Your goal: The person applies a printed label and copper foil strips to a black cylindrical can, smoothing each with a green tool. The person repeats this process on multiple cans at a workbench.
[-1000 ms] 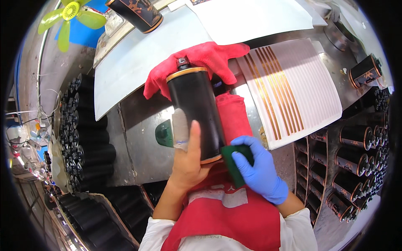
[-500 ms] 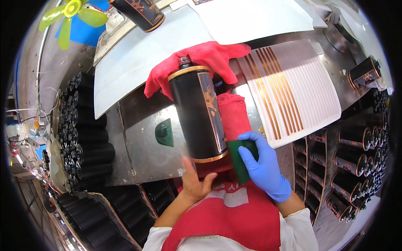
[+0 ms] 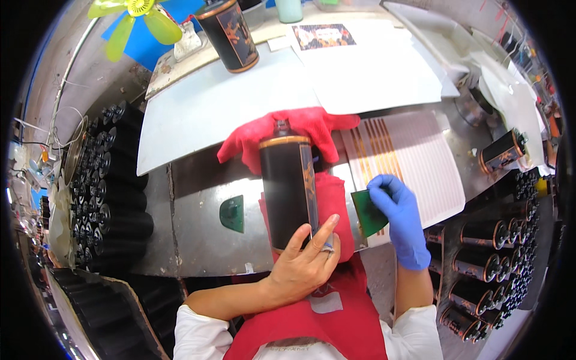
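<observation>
Left hand (image 3: pixel 303 264): bare, fingers spread flat on the near end of the tall black cylindrical bottle with copper bands (image 3: pixel 289 189) — pressing, not wrapped round.
Bottle: lying on the metal desk (image 3: pixel 198 234), long axis running away from the body, cap end on the red cloth (image 3: pixel 288 129).
Right hand (image 3: pixel 397 213): blue-gloved, pinching a small green flat scraper (image 3: pixel 368 211) just right of the bottle — apart from it.
Around: white sheet with copper strips (image 3: pixel 414 165) to the right, green pad (image 3: pixel 233 213) to the left.
In the way: nothing between scraper and bottle.
</observation>
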`<state>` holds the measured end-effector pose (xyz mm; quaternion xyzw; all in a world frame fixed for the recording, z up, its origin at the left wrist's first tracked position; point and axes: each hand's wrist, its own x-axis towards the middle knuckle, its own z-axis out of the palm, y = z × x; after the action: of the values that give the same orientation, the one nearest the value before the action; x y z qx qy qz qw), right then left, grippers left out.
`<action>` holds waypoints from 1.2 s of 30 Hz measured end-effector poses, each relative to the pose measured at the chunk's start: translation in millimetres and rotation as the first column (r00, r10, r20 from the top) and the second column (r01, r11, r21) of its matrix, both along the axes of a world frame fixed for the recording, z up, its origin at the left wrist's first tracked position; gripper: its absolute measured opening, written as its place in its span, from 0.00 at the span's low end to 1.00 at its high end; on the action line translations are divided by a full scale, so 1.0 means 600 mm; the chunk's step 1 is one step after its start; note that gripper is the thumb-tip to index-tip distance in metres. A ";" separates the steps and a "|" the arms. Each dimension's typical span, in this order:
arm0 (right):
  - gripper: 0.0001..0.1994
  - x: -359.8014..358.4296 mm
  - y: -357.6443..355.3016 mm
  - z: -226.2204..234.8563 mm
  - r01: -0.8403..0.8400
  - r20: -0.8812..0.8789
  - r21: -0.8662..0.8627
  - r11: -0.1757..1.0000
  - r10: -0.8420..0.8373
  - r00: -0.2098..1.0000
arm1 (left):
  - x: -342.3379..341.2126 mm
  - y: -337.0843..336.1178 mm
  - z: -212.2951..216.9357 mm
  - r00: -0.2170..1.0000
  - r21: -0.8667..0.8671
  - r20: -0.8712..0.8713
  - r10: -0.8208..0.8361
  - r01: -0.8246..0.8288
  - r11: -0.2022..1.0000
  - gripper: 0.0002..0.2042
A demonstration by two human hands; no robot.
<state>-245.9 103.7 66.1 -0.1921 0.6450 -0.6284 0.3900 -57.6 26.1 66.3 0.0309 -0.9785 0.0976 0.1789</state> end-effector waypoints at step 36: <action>0.13 0.197 0.684 0.172 0.943 -0.936 0.334 0.010 -0.117 0.333 | 0.058 -0.033 0.056 0.797 0.175 -0.586 -0.146 0.301 0.938 0.08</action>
<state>-127.6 514.1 169.1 0.1458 0.9655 -0.1234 -0.1772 -22.6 6.1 100.0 -0.0353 -0.8823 -0.0666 0.4646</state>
